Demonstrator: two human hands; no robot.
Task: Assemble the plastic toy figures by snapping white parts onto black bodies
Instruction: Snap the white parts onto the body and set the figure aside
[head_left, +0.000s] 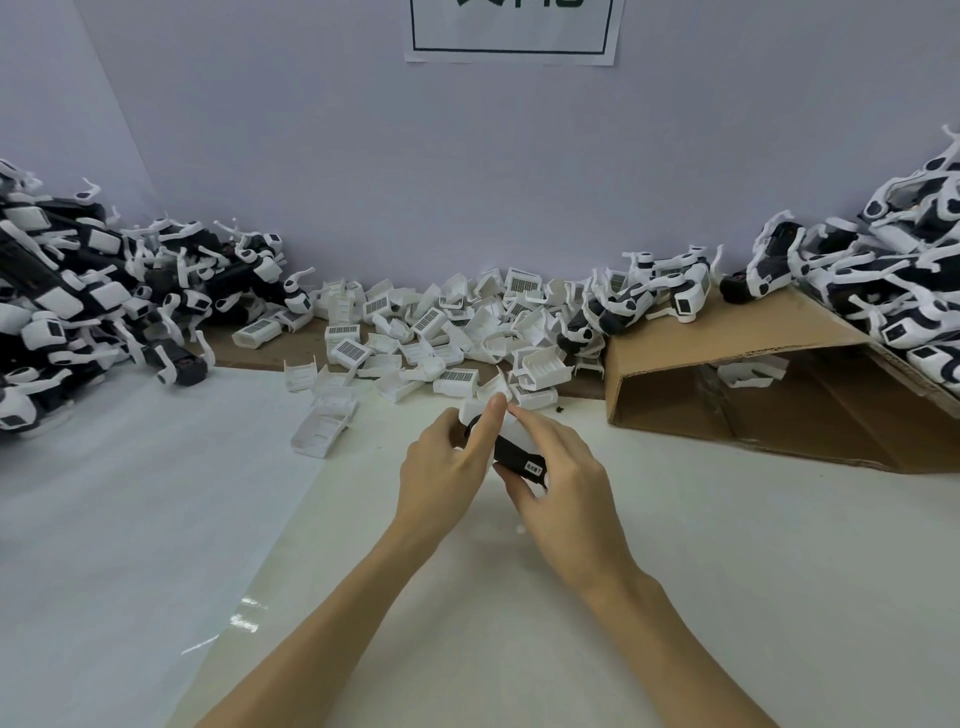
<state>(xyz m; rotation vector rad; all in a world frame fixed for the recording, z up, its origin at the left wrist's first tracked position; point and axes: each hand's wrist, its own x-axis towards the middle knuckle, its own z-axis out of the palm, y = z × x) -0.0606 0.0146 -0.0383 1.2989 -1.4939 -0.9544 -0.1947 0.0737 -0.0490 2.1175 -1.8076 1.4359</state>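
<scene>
Over the middle of the table both my hands hold one toy figure. Its black body (519, 454) carries a small white label and points toward the lower right. My left hand (447, 467) grips the far end, its index finger laid along a white part (511, 431) that sits on the body. My right hand (561, 473) curls around the near end from the right, thumb under the body, fingertips touching the white part. Much of the figure is hidden by my fingers.
Loose white parts (431, 332) lie heaped behind my hands at the back. Piles of black-and-white figures fill the left side (88, 306) and the right side (883, 280). A brown cardboard box (753, 384) lies on its side at the right. A printed sheet (511, 28) hangs on the wall.
</scene>
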